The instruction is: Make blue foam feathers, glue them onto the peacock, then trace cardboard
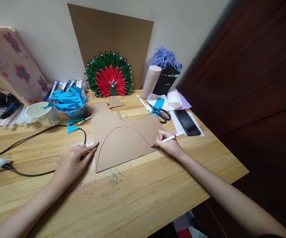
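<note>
A brown cardboard sheet lies on the wooden table, its far edge cut out unevenly. A dark red arch is drawn across it, running from the near left corner up and over to the right. My right hand grips a white marker with a red band, its tip touching the right end of that line. At the sheet's left edge rests my left hand, fingers stretched out and fingertips on the cardboard, holding nothing. Small cardboard scraps lie just beyond the sheet.
Scissors, a phone and a paper roll lie at the right. A red and green ribbon fan leans on a cardboard panel. Left are a paper cup, a tub of blue strips and a black cable.
</note>
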`<action>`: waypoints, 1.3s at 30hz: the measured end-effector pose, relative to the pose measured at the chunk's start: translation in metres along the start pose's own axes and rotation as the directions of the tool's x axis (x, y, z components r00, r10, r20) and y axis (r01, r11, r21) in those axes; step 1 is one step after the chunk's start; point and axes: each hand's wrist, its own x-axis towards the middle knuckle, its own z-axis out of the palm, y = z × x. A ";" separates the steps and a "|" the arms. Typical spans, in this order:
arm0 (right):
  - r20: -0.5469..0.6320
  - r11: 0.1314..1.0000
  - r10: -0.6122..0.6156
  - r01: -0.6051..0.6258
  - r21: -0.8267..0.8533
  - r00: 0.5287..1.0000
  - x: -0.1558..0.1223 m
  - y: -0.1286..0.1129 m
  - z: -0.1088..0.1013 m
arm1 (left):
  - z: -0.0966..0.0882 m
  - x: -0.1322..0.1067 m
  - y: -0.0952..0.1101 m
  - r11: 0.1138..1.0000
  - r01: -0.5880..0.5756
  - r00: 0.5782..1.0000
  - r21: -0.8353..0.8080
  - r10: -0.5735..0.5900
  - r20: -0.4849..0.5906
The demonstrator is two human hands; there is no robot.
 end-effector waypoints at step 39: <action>0.041 1.000 0.003 -0.004 0.012 0.999 -0.007 0.001 -0.006 | -0.001 0.000 0.003 1.000 0.017 1.000 -0.006 -0.017 -0.002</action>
